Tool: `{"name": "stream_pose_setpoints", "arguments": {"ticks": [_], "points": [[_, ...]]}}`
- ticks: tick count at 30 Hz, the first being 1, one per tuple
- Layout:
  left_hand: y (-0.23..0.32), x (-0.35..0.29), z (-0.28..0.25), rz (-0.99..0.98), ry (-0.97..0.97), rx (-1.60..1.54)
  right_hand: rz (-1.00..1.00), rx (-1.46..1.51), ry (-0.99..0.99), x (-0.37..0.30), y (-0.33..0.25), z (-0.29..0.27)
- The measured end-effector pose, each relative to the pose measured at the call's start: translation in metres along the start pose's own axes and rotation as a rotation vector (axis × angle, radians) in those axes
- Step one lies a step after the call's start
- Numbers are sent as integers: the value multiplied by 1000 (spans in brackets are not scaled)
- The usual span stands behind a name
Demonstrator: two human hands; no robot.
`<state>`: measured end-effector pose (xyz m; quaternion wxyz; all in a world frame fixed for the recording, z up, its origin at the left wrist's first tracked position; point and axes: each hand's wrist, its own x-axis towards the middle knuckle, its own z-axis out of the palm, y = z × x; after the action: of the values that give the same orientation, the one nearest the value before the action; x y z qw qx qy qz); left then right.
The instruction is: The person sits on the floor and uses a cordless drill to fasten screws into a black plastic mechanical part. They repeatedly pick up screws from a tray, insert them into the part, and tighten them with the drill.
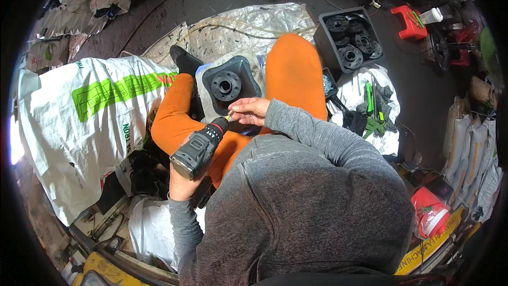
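My left hand [182, 184] is wrapped round the handle of a grey and black cordless drill [197, 151], whose nose points up and to the right. At its tip, the fingers of my right hand [248, 111] are pinched together by the bit; what small thing they hold there, if any, is too small to make out. Just beyond the drill, between my knees, lies a dark grey, square-rimmed plastic piece [250, 70]. A round black flange [225, 86] with a ring of holes and a central hub sits in its middle, touched by neither hand.
A grey bin [325, 47] at the far right holds several round black parts. Beside my right knee is a small tray of screws [328, 83]. Green-handled tools [370, 100] lie on a white sack there. A large white and green sack [69, 127] stands at left.
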<state>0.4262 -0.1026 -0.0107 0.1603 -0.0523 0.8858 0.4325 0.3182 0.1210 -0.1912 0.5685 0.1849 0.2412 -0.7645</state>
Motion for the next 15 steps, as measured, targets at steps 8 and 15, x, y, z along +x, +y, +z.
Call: {"name": "stream_pose_setpoints", "arguments": {"ticks": [8, 15], "points": [[-4, 29, -2, -137, 80, -122, -109, -215, 298, 13, -8, -15], [-19, 87, -19, -116, 99, -8, -547, -432, 739, 76, -8, -45]]}}
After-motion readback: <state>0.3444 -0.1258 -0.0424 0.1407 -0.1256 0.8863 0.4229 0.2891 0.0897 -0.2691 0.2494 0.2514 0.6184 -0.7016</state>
